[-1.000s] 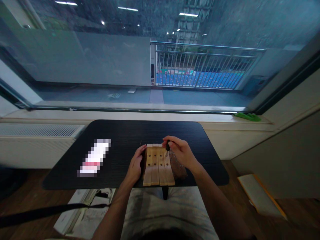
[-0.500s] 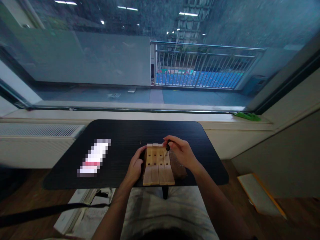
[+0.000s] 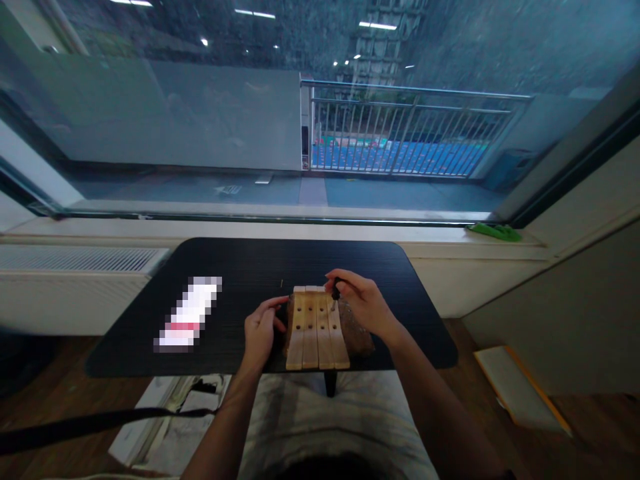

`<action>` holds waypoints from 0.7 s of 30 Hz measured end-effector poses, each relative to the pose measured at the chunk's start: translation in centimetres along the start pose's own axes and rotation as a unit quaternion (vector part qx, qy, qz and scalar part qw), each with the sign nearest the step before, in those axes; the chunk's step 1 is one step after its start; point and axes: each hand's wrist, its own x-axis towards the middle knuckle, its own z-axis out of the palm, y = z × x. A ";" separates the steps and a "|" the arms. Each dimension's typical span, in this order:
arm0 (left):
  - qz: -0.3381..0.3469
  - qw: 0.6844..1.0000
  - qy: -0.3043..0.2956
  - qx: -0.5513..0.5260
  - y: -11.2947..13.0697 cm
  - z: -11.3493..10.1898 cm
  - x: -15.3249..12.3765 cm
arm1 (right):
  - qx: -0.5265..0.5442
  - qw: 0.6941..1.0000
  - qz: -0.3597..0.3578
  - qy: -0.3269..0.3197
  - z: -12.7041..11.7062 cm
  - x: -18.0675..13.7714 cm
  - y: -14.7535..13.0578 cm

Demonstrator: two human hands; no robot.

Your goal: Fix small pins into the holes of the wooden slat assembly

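Several pale wooden slats lie side by side near the table's front edge, with two rows of dark holes across them. Beneath them is a brown block, partly hidden, that looks wrapped in clear film. My right hand is closed around the dark handle of a screwdriver, held upright with its tip at the far hole of the rightmost slat. My left hand is open at the left side of the slats, its index finger stretched towards their far left corner; whether it touches them I cannot tell.
On the black table a pixelated white phone-like shape lies left, and a tiny thin piece lies beyond the slats. A green cloth is on the windowsill. Below left stands an open white box, crossed by a black strap.
My left hand has shifted left, away from the side of the slats, and its fingers have loosened. My right hand and the screwdriver stay almost in place.
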 end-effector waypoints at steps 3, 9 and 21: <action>-0.014 1.000 0.004 -0.004 0.0 0.0 -0.1 | 0.000 1.000 -0.001 0.005 0.0 0.0 0.1; 0.022 0.999 0.038 -0.006 -0.3 0.3 0.3 | 0.008 1.000 0.005 0.009 0.2 -0.1 0.2; 0.093 0.990 -0.055 0.091 -1.0 1.0 0.6 | -0.005 1.000 0.015 0.007 0.1 0.1 -0.5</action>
